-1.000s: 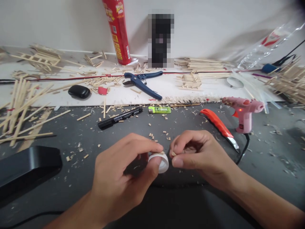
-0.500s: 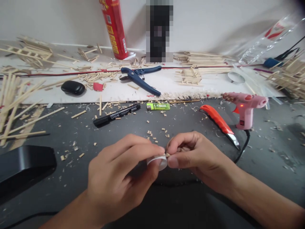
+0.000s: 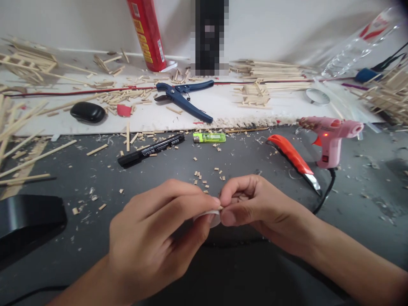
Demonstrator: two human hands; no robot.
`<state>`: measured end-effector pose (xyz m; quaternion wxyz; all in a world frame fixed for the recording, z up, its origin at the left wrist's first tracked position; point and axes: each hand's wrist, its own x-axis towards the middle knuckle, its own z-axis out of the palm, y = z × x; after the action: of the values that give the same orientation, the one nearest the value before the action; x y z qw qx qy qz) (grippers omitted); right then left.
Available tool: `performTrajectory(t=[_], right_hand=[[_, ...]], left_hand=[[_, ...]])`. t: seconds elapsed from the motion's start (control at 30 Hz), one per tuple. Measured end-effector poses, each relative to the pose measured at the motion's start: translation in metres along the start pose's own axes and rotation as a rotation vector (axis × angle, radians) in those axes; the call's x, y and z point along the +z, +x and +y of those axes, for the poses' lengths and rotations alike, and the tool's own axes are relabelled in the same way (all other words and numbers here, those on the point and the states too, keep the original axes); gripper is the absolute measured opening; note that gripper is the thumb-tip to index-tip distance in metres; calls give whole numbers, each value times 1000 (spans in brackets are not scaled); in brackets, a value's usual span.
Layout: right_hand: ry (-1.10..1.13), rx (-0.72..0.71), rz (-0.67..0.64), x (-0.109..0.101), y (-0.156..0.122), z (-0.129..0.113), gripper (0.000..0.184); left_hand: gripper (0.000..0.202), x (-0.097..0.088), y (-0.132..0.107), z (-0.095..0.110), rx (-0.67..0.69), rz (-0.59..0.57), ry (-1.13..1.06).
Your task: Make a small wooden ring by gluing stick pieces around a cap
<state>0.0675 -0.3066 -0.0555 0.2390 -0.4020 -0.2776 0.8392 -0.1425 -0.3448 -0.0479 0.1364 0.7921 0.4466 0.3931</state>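
Observation:
My left hand (image 3: 159, 231) grips a small white ring (image 3: 215, 219) between thumb and fingers, above the dark table's near side. Against the ring's right rim, my right hand (image 3: 255, 208) pinches a tiny piece of wood (image 3: 220, 208), mostly covered by the fingertips. The two hands nearly meet there. Just beyond them, several short cut wood bits (image 3: 198, 174) lie scattered on the table. The ring's left part is hidden behind my left fingers.
Behind lie a black marker (image 3: 149, 151), a green lighter (image 3: 209, 137) and blue-handled cutters (image 3: 188, 100). To the right are an orange utility knife (image 3: 291, 155) and a pink glue gun (image 3: 331, 136), its light lit. Wooden sticks (image 3: 38, 157) spread at left, near a black mouse (image 3: 88, 111).
The view has shifted slightly, so the background sits a little higher and further left. Both hands keep their hold, with the wood piece still at the ring's rim.

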Motion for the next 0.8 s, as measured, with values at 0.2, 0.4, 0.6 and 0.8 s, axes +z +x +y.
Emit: performTrajectory(t=[0.2, 0.4, 0.6, 0.8], right_hand=[[8, -9, -23, -1, 1, 0, 21], [-94, -263, 17, 0, -2, 2, 12], [-303, -341, 93, 4, -3, 2, 17], [-275, -334, 103, 7, -2, 3, 17]], left_hand=[[18, -1, -3, -1, -5, -25, 6], [15, 2, -4, -1, -137, 38, -23], [9, 3, -2, 0, -250, 29, -78], [8, 1, 1, 2, -222, 8, -74]])
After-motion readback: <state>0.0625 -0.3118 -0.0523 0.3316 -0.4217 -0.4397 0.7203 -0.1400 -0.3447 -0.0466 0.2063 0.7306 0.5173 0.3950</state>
